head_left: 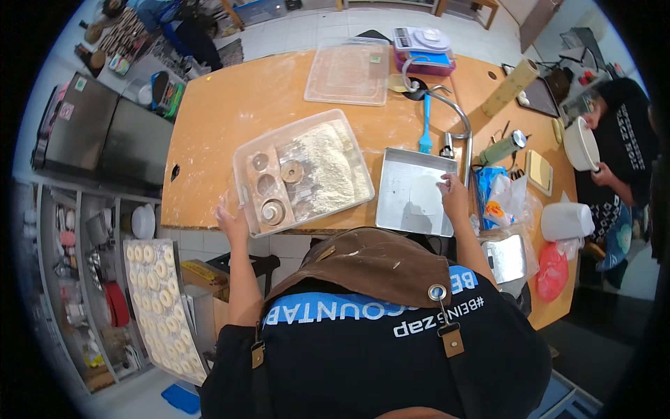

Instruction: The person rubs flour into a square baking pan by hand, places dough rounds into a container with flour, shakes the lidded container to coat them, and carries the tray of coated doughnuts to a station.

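A clear plastic bin (243, 183) holds a bank of white flour (326, 167), a board with round hollows (266, 184) and a ring-shaped cutter (292, 172). My left hand (232, 222) is at the bin's near left corner, fingers spread, with nothing visible in them. To the right of the bin is a square metal pan (394, 183). Over the pan's right side, my right hand (455, 194) has its fingers bent, fingertips at the edge of a pale flat piece (424, 194); its exact kind is unclear.
Behind lie a clear lid (347, 73), a blue brush (426, 124) and a kitchen scale (421, 40). A curved metal hook (457, 115) and a green bottle (501, 148) stand right. Ring-shaped dough fills a tray (174, 302) at lower left. Another person holds a white bowl (581, 144).
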`<state>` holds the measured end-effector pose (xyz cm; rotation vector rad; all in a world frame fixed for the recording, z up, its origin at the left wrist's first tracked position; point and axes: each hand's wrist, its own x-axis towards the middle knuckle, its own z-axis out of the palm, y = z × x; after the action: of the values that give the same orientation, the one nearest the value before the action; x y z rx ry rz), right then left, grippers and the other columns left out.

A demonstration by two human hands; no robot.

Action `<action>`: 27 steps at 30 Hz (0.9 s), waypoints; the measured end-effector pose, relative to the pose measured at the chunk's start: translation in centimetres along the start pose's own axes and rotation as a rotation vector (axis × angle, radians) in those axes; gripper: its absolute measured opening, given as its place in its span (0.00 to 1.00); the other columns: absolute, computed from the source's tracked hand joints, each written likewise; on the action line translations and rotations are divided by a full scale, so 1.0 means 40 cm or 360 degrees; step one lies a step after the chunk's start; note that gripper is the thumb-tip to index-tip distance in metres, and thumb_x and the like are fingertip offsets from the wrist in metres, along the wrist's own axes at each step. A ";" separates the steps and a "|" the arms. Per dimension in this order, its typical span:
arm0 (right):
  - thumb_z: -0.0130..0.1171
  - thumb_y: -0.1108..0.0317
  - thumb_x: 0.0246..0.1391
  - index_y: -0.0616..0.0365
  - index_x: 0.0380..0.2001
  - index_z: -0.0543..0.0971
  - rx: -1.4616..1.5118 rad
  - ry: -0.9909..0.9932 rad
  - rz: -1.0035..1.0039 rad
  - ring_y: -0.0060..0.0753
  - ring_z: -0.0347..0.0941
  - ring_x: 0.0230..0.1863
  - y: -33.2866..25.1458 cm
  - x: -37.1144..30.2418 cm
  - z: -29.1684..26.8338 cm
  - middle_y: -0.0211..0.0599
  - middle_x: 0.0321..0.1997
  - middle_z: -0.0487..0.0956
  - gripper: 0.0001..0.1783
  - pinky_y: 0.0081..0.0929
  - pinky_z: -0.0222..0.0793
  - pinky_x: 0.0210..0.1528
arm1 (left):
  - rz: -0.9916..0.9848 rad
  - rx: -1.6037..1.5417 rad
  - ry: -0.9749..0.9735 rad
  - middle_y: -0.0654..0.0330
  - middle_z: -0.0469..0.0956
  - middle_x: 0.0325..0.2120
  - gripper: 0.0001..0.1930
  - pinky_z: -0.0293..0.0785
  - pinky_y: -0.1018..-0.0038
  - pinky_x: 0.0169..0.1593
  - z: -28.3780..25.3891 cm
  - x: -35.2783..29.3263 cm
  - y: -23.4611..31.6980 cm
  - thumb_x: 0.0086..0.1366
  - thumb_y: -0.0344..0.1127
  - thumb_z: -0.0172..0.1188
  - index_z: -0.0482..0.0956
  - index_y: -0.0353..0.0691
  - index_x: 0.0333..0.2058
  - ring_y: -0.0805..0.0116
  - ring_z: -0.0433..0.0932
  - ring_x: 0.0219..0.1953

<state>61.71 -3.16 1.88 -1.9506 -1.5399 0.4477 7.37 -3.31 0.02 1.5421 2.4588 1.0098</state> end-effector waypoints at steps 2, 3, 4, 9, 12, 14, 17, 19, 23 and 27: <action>0.54 0.61 0.54 0.60 0.29 0.72 -0.0028 0.0118 -0.0026 0.55 0.71 0.23 -0.012 0.006 0.011 0.52 0.20 0.73 0.12 0.45 0.62 0.27 | -0.0240 -0.0044 -0.0064 0.43 0.65 0.50 0.29 0.57 0.61 0.57 0.025 -0.012 -0.080 0.53 0.38 0.60 0.64 0.31 0.51 0.48 0.62 0.55; 0.54 0.61 0.54 0.60 0.29 0.72 -0.0013 0.0103 -0.0056 0.55 0.71 0.23 -0.016 0.012 0.021 0.52 0.20 0.73 0.12 0.45 0.62 0.27 | -0.0324 -0.0137 -0.0251 0.43 0.68 0.47 0.27 0.61 0.63 0.54 0.038 -0.024 -0.120 0.54 0.39 0.60 0.65 0.30 0.50 0.49 0.66 0.51; 0.54 0.57 0.53 0.60 0.28 0.71 -0.0067 0.0035 -0.0033 0.55 0.71 0.24 -0.015 0.017 0.026 0.53 0.20 0.73 0.15 0.45 0.62 0.27 | -0.0395 -0.0241 -0.0448 0.43 0.72 0.44 0.26 0.64 0.65 0.51 0.046 -0.028 -0.138 0.55 0.41 0.60 0.67 0.29 0.48 0.50 0.70 0.48; 0.56 0.48 0.49 0.57 0.28 0.70 -0.0452 -0.0243 0.0069 0.53 0.72 0.29 -0.060 0.009 0.028 0.48 0.23 0.74 0.21 0.44 0.64 0.32 | -0.0507 -0.0502 -0.0628 0.46 0.77 0.37 0.21 0.69 0.67 0.44 0.047 -0.058 -0.058 0.57 0.42 0.57 0.71 0.30 0.43 0.55 0.76 0.41; 0.59 0.56 0.48 0.59 0.30 0.72 -0.0362 -0.0236 -0.0247 0.46 0.70 0.31 -0.018 0.007 0.053 0.44 0.27 0.73 0.16 0.40 0.65 0.35 | -0.0561 -0.0531 -0.0614 0.47 0.77 0.36 0.19 0.69 0.68 0.43 0.043 -0.045 -0.035 0.58 0.40 0.55 0.72 0.30 0.42 0.57 0.76 0.40; 0.62 0.65 0.46 0.62 0.32 0.73 -0.0293 -0.0175 -0.0486 0.45 0.70 0.33 -0.006 0.000 0.069 0.46 0.32 0.73 0.13 0.37 0.66 0.36 | -0.0711 -0.0722 -0.0701 0.51 0.76 0.36 0.20 0.70 0.70 0.41 0.037 -0.036 -0.025 0.59 0.39 0.53 0.70 0.31 0.46 0.62 0.76 0.39; 0.61 0.65 0.47 0.63 0.31 0.73 0.0053 -0.0251 -0.0315 0.41 0.71 0.32 -0.046 0.000 0.121 0.45 0.32 0.73 0.13 0.33 0.67 0.36 | -0.0914 -0.0998 -0.0864 0.54 0.75 0.37 0.21 0.69 0.71 0.41 0.026 -0.029 -0.052 0.60 0.40 0.52 0.68 0.33 0.48 0.64 0.75 0.39; 0.59 0.63 0.49 0.64 0.33 0.74 0.0258 -0.0435 -0.0239 0.41 0.73 0.33 -0.109 0.002 0.165 0.46 0.33 0.75 0.15 0.33 0.69 0.37 | -0.0938 -0.1039 -0.0862 0.55 0.75 0.37 0.21 0.69 0.72 0.41 0.027 -0.034 -0.054 0.61 0.40 0.51 0.67 0.33 0.49 0.65 0.75 0.39; 0.57 0.59 0.51 0.65 0.41 0.72 0.0100 -0.0680 -0.0261 0.45 0.75 0.33 -0.261 0.004 0.247 0.48 0.32 0.77 0.21 0.35 0.69 0.37 | -0.0908 -0.1134 -0.0826 0.54 0.75 0.38 0.21 0.68 0.71 0.43 0.055 -0.035 -0.086 0.62 0.44 0.50 0.70 0.34 0.47 0.64 0.74 0.41; 0.57 0.60 0.49 0.65 0.40 0.73 -0.0215 -0.0804 0.0003 0.48 0.75 0.33 -0.300 0.056 0.316 0.51 0.33 0.77 0.20 0.36 0.69 0.37 | -0.0845 -0.0743 -0.0866 0.52 0.75 0.37 0.20 0.67 0.70 0.44 0.065 -0.023 -0.090 0.63 0.45 0.48 0.73 0.32 0.43 0.62 0.73 0.42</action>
<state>45.68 3.83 0.22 -2.0403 -1.9161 0.9127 6.01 -3.81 -4.30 0.8100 1.9060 0.8351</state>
